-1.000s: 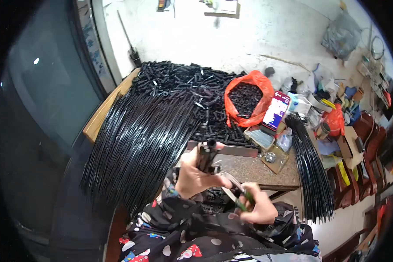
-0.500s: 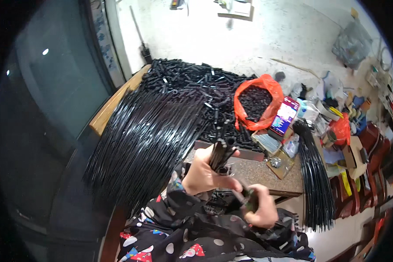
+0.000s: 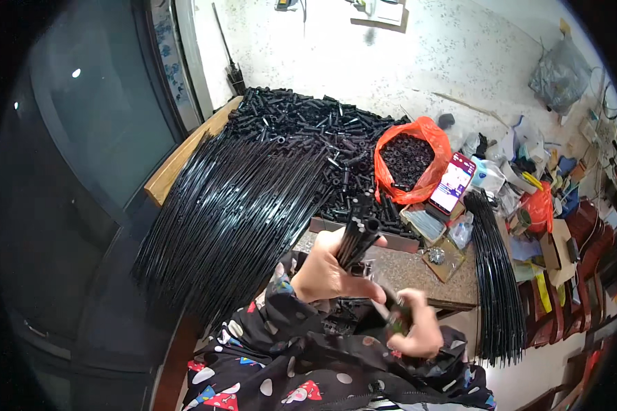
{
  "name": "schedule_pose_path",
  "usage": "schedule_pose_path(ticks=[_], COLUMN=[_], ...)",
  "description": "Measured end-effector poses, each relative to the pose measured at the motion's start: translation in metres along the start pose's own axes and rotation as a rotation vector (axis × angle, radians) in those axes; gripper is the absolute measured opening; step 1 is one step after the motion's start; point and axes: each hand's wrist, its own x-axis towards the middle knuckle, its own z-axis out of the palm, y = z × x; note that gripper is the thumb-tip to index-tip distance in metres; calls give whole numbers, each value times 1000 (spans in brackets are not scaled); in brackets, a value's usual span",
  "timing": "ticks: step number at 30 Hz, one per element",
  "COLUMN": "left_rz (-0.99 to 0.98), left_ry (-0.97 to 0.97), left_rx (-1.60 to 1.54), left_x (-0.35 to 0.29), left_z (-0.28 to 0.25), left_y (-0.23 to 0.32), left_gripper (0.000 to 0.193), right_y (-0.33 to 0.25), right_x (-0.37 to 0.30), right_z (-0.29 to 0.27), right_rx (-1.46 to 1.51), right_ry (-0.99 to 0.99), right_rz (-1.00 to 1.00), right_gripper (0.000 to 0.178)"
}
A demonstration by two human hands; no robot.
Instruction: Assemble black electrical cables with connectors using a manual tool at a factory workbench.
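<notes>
My left hand is wrapped round a bunch of short black plastic tubes, which point up and away from me. Its thumb reaches right, toward a dark greenish object in my right hand. Motion blurs that object, so its kind cannot be made out; the right fingers are curled round it. Both hands are in front of my body, just over the near edge of the speckled tabletop. Beyond them lies a large heap of similar black tubes.
Long thin black rods lie fanned out at left, beside a wooden board. An orange-red bag of small black parts stands behind a lit phone. Another rod bundle hangs over the table's right side. Clutter and a cardboard box lie farther right.
The view has shifted slightly. My left hand still grips the tubes, whose tips now lean more to the right. My right hand has moved a little to the right, still holding the blurred object.
</notes>
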Motion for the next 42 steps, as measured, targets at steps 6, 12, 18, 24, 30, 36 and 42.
schedule_pose_path(ticks=[6,12,18,24,30,36,42], left_rz=[-108,-105,-163,-202,-164,-151,-84], left_ry=[6,12,121,176,214,278,322], left_rx=[-209,76,153,178,5,-47,215], left_x=[6,4,8,-1,-11,-20,-16], left_z=[-5,0,3,6,11,13,12], left_y=[2,2,6,5,10,-3,-14], left_gripper=[61,44,28,23,43,26,30], right_y=[-16,0,4,12,-8,2,-1], right_x=[3,7,12,0,1,-3,-5], right_z=[-6,-5,-17,31,25,35,40], right_rx=[95,802,941,992,220,113,10], right_ry=[-233,-490,-677,-521,-46,30,19], right_rz=[156,243,399,313,151,124,200], right_gripper=[20,29,46,6,13,15,13])
